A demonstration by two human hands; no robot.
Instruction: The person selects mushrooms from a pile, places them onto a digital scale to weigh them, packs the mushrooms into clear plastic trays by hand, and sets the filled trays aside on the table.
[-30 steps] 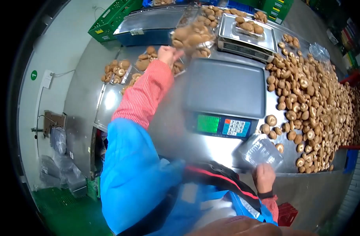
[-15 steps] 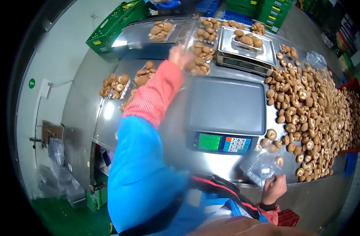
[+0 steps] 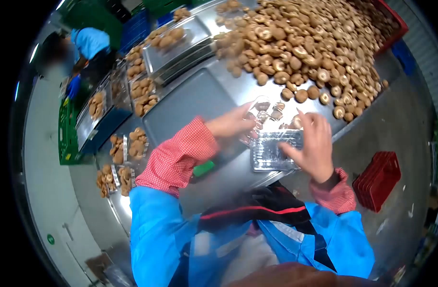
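Note:
A clear plastic container (image 3: 276,155) lies opened near the table's front edge, between my hands. My left hand (image 3: 233,125) is at its upper left side, with its fingertips closed on the clear edge and partly blurred. Over the container's right side is my right hand (image 3: 314,146), its thumb spread away from its raised fingers. A few mushrooms (image 3: 297,122) show beside and through the clear plastic. Left of the container, the grey scale plate (image 3: 188,105) is partly covered by my left sleeve.
A large mushroom pile (image 3: 319,43) covers the upper right table. Filled trays (image 3: 142,95) stand beyond the scale, near a second scale (image 3: 180,40) holding mushrooms. More packs (image 3: 117,149) lie left. Red crates (image 3: 377,182) sit on the floor. Another person (image 3: 90,43) is at upper left.
The view has swung right. My left hand has moved from the filled trays to the clear container. My right hand has moved from the container's lower edge to over its right side.

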